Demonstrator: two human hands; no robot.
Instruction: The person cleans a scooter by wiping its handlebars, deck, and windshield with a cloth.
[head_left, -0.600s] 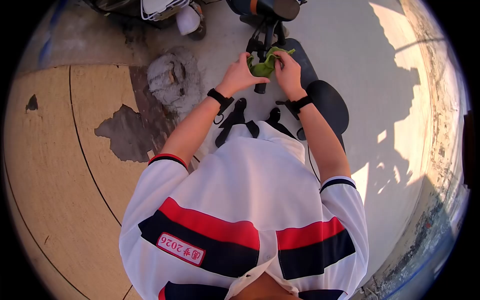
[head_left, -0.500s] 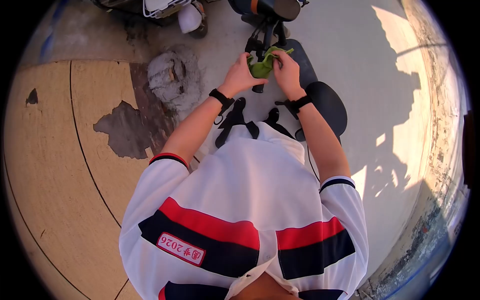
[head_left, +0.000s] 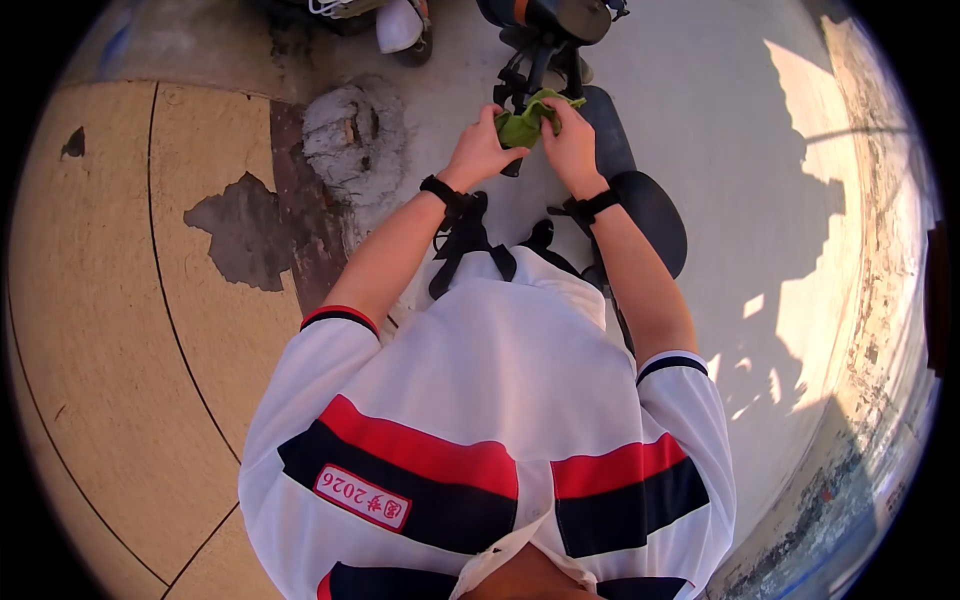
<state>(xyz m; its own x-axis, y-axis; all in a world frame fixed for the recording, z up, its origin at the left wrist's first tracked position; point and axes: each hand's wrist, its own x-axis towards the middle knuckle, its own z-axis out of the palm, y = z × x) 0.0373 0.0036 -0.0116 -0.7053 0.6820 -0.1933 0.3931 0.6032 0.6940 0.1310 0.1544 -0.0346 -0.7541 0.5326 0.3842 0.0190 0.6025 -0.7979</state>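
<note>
A crumpled green cloth [head_left: 518, 128] is stretched between my two hands. My left hand [head_left: 476, 155] grips its left side, thumb along the lower edge. On the other side my right hand [head_left: 570, 148] pinches the cloth, and a loose corner sticks up past those fingers. Just under the cloth, a black handlebar grip [head_left: 512, 168] of a two-wheeler pokes out. Its long dark seat [head_left: 606, 125] runs behind my right hand, and a rounded black rear pad [head_left: 652, 225] lies beside my right forearm.
A rough grey concrete lump [head_left: 352, 138] stands left of my hands. Farther up are a white rounded object [head_left: 400, 26] and the two-wheeler's dark front part [head_left: 560, 18]. Tan boards with peeled patches [head_left: 110, 280] lie left; a weathered wall [head_left: 868, 200] curves along the right.
Both hands still hold the green cloth and have shifted only slightly. The boards and concrete lump on the left sit a little differently in view as the camera has turned.
</note>
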